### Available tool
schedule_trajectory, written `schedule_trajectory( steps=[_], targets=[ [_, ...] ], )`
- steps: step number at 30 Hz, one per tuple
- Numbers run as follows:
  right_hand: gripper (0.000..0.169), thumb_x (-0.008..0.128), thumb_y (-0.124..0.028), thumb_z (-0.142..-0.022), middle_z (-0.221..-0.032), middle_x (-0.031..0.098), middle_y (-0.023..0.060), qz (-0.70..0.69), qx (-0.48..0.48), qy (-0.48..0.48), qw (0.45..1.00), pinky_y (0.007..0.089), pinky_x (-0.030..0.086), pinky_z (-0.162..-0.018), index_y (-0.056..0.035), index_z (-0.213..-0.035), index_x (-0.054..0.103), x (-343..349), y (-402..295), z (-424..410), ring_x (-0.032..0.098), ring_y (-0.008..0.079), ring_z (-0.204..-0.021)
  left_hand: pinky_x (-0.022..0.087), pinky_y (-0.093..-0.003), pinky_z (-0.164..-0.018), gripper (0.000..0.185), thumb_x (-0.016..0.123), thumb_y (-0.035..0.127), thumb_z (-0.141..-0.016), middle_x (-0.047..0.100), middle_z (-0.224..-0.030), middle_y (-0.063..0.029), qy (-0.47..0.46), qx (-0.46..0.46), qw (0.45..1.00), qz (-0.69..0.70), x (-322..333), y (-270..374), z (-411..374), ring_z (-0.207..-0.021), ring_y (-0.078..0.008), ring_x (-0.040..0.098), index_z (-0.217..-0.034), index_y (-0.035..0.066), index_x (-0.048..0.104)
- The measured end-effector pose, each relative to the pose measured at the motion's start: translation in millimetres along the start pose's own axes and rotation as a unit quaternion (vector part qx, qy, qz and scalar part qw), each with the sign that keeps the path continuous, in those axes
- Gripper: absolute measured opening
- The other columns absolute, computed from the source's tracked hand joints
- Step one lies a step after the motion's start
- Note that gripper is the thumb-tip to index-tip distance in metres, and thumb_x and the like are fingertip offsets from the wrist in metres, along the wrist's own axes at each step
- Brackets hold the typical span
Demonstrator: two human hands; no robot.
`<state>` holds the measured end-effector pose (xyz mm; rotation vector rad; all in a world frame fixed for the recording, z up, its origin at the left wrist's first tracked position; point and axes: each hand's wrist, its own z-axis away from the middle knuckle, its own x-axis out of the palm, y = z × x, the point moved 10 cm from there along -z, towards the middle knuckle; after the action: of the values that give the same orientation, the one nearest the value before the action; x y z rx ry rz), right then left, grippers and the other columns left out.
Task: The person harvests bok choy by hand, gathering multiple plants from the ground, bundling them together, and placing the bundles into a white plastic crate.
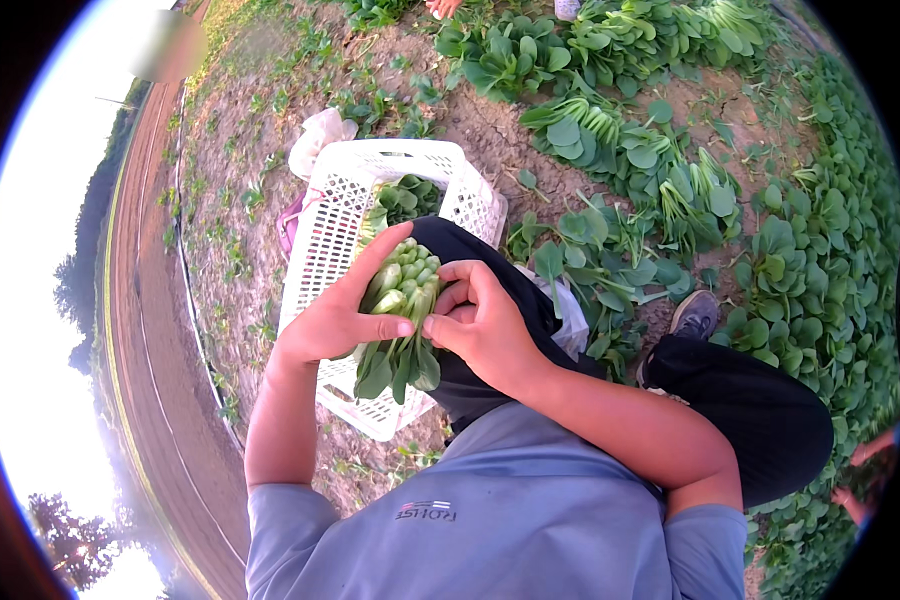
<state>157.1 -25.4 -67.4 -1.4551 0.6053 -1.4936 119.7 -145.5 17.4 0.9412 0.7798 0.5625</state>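
Note:
A bundle of leafy greens [409, 281], its pale cut stalk ends turned up and its leaves hanging down, lies between both hands above my thigh. My left hand [341, 307] is spread around its one side, thumb across the stalks. On the other side my right hand [480, 322] has its fingers bent, with thumb and fingertips at the bundle's edge; whether they pinch a stalk or something thin cannot be told. Beneath and beyond the hands stands a white perforated plastic crate [330, 225], with more greens [409, 199] inside.
Cut greens [645, 165] lie in heaps on the soil at the right, beside a dense bed of growing plants [817, 277]. A white plastic bag [570, 319] is by my leg, another [321, 139] behind the crate. Other people's hands show at the top and the lower right edge.

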Motion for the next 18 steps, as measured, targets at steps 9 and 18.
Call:
schedule_trajectory(
  steps=[9, 18],
  targets=[
    [0.050, 0.084, -0.016, -0.085, -0.092, 0.066, 0.0086, 0.076, -0.006, 0.014, 0.997, 0.0304, 0.056, -0.072, 0.0022, -0.122, 0.054, -1, -12, 0, 0.066, 0.0142, -0.078, 0.032, -0.0405, -0.122, 0.076, 0.071, -0.007, -0.076, 0.034, -0.165, -0.0159, -0.029, 0.081, 0.992, -0.088, -6, 8, 1, -0.151, -0.0308, 0.036, -0.148, 0.011, 0.052],
    [0.048, 0.084, -0.016, -0.085, -0.092, 0.065, 0.0081, 0.054, -0.015, 0.012, 0.998, 0.0300, 0.055, -0.073, 0.0017, -0.120, 0.055, -4, -3, -2, 0.064, 0.0137, -0.078, 0.043, -0.0426, -0.114, 0.063, 0.073, -0.001, -0.077, 0.037, -0.161, -0.0162, -0.023, 0.089, 0.958, -0.270, 8, 29, -2, -0.145, -0.0388, 0.045, -0.137, 0.011, 0.057]
  ],
)
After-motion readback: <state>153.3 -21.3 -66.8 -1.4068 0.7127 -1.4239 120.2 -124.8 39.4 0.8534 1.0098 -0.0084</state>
